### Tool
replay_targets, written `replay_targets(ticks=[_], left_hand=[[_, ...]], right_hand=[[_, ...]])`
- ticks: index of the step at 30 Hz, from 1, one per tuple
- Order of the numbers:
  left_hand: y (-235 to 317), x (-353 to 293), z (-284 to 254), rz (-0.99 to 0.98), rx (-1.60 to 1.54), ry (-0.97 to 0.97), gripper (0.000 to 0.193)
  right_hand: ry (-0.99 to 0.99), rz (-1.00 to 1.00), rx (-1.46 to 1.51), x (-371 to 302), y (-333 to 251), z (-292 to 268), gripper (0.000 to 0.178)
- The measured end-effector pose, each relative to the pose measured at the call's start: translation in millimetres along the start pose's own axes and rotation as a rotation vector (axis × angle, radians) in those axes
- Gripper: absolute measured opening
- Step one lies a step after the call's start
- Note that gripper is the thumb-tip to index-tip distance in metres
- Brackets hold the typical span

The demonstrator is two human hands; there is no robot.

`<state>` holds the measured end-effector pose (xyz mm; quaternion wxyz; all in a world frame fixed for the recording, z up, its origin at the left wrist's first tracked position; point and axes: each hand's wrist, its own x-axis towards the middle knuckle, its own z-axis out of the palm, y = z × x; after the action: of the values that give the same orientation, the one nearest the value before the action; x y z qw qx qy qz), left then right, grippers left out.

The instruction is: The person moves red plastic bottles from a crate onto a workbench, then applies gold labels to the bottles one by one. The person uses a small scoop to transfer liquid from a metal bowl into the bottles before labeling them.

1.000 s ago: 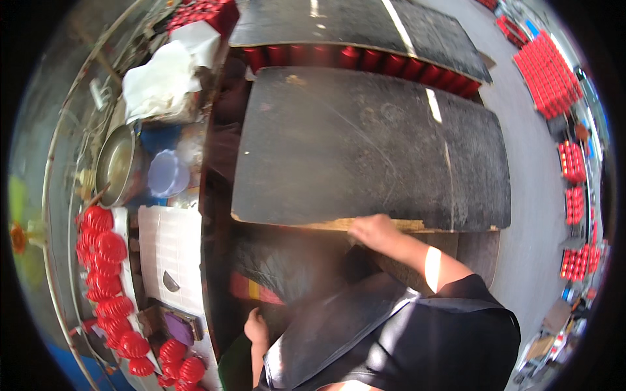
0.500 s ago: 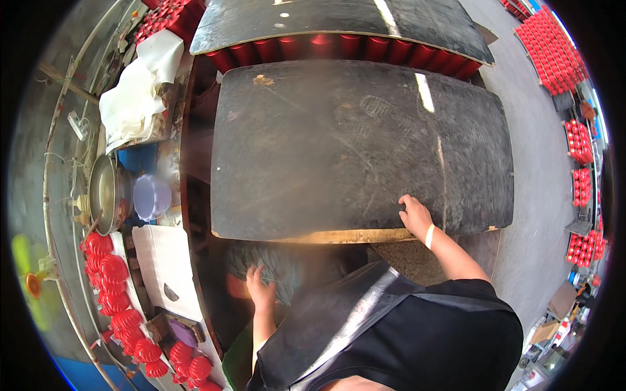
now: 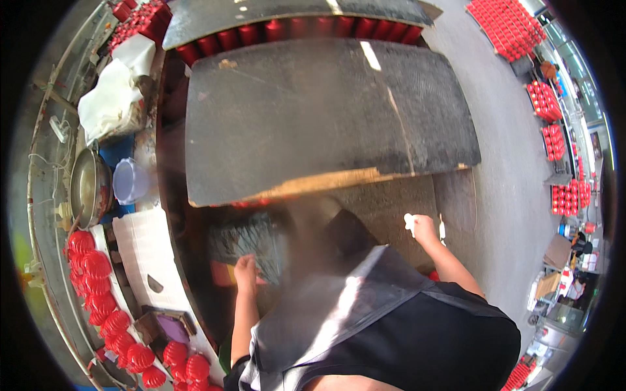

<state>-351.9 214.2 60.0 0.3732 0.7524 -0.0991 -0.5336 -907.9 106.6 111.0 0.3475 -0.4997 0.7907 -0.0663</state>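
Note:
My right hand (image 3: 425, 229) is off to the right, past the near edge of the black board (image 3: 326, 117), and apart from it. Its fingers are curled in, and a bright white patch covers their tips; whether this is sunlight or a held thing, I cannot tell. My left hand (image 3: 246, 269) hangs low on the left with fingers drawn together, and no object shows in it. Below and beside it lie a grey plastic sheet (image 3: 251, 238) and a red and yellow thing (image 3: 223, 274). The board's near edge is worn to bare wood.
A second black board (image 3: 287, 12) lies over a row of red cylinders (image 3: 300, 27) behind. Along the left bench stand a lavender bucket (image 3: 130, 181), a metal pan (image 3: 90, 188), white cloth (image 3: 107, 104) and red ribbed pieces (image 3: 94, 264). Stacked red goods (image 3: 505, 27) line the grey floor (image 3: 502, 143).
My right hand has left the board's near edge and moved clear of it, fingers closing. My left hand's spread fingers have drawn together. The view has shifted, with the board sitting higher and further left.

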Motion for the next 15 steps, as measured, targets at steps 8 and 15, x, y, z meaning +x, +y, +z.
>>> replay_targets(ticks=[8, 15], left_hand=[[-12.4, 22.7, 30.4, -0.079, -0.191, -0.125, 0.035], [70.8, 75.5, 157.6, -0.140, -0.603, -0.256, 0.071]], right_hand=[[-0.235, 0.352, 0.405, -28.2, 81.1, 15.6, 0.035], [-0.058, 0.481, 0.951, 15.7, 123.2, -11.0, 0.055]])
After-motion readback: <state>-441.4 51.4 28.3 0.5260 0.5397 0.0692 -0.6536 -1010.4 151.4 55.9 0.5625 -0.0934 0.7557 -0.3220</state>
